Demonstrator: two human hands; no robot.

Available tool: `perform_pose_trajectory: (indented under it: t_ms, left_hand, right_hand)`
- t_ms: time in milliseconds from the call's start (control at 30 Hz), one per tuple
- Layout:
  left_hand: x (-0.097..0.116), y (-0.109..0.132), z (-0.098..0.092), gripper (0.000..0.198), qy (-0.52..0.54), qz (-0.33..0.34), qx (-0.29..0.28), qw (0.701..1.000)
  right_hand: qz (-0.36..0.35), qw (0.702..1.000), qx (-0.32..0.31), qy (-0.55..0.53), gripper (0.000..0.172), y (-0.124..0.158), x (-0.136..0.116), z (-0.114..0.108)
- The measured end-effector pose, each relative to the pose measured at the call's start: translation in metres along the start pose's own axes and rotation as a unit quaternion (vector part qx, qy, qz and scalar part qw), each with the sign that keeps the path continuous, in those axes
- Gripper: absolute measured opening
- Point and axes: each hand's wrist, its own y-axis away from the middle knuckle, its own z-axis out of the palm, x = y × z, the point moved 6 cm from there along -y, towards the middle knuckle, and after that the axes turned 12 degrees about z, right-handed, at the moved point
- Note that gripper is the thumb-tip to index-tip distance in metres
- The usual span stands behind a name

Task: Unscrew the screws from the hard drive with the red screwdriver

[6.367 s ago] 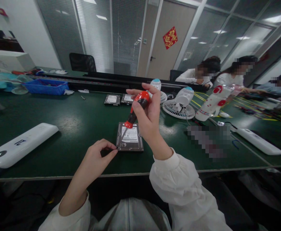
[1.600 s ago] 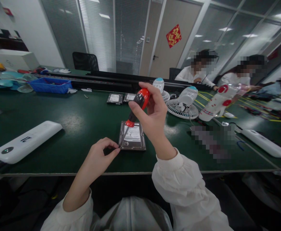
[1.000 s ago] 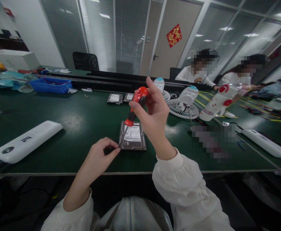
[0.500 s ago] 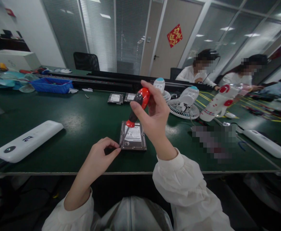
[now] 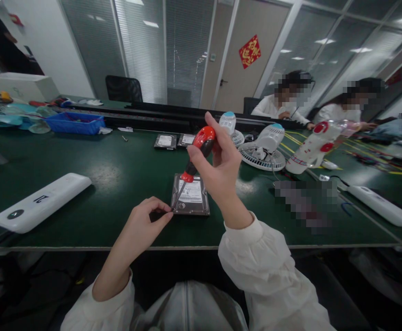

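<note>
A red and black screwdriver [image 5: 203,143] slants down to the left, its handle held in the thumb and fingers of my right hand [image 5: 223,161]. Its thin shaft ends at the lower left corner of a hard drive [image 5: 195,208], which lies label up on the green table. At that corner, the thumb and index finger of my left hand [image 5: 149,220] are pinched around the screwdriver's tip. I cannot tell whether they also touch the drive. The screw under the tip, if any, is hidden by my fingertips.
Two more hard drives [image 5: 165,141] lie farther back. White fans [image 5: 264,149] and a white bottle [image 5: 306,149] stand to the right. A blue tray [image 5: 76,123] is at back left, and a white numbered device [image 5: 42,202] lies nearer. Co-workers [image 5: 273,106] sit at back right.
The screwdriver handle has turned in my right hand, its black part now facing more to the right. My left hand and the drive have stayed put. A person at back left has moved.
</note>
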Motion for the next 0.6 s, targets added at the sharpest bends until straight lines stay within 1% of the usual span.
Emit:
perform_pose_trajectory:
  t_ms: [200,333,400,500,600]
  left_hand:
    - [-0.0011,-0.0010,0.0008,0.016,0.002,0.001,0.003,1.000]
    - [-0.0015,-0.0011,0.0011,0.016,-0.001,0.004,0.001,1.000]
    - [-0.0015,-0.0011,0.0010,0.016,-0.002,0.006,0.000,1.000]
    - [-0.0012,-0.0010,0.0009,0.016,-0.003,0.007,-0.001,1.000]
    - [-0.0008,-0.0012,0.0006,0.015,-0.004,0.004,0.002,1.000]
  right_hand:
    - [-0.001,0.999,-0.032,-0.039,0.049,0.0009,0.0041,0.0033]
    - [-0.003,0.997,-0.008,-0.082,0.050,0.0002,-0.0024,0.0013]
    - [-0.006,0.996,-0.006,-0.088,0.043,0.0001,-0.0034,0.0019]
    - [-0.003,0.995,-0.025,-0.095,0.030,-0.0002,0.0000,0.0039]
    - [-0.012,0.994,-0.023,-0.101,0.027,-0.0006,0.0026,0.0022]
